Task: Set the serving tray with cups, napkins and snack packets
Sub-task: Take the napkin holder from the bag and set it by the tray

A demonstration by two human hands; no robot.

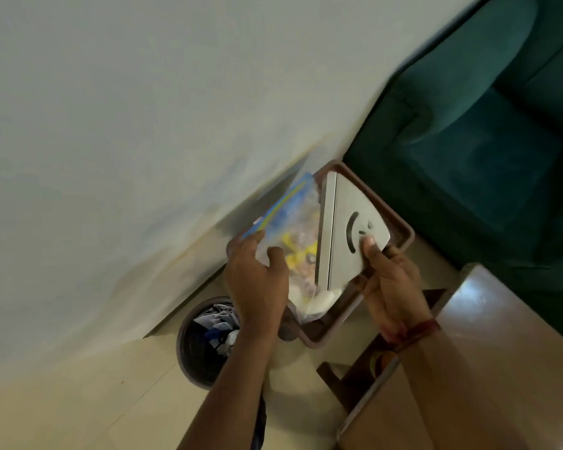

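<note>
I hold a brown serving tray (313, 340) tilted steeply in the air between both hands. A clear zip bag (294, 219) with a blue seal, holding yellow snack packets, lies against the tray's left side. A flat silver napkin holder (350, 199) with a curved slot lies on the right side. Something white (326, 298) shows at the bag's lower end; I cannot tell what it is. My left hand (257, 280) clasps the bag at the tray's left edge. My right hand (391, 282) grips the tray's right rim, thumb pressed on the silver holder.
A round waste bin (205, 344) with a dark liner and crumpled paper stands on the pale tiled floor below the tray. A dark green sofa (468, 141) is at the right. A glossy wooden table (488, 368) is at the lower right, and a white wall (111, 125) fills the left.
</note>
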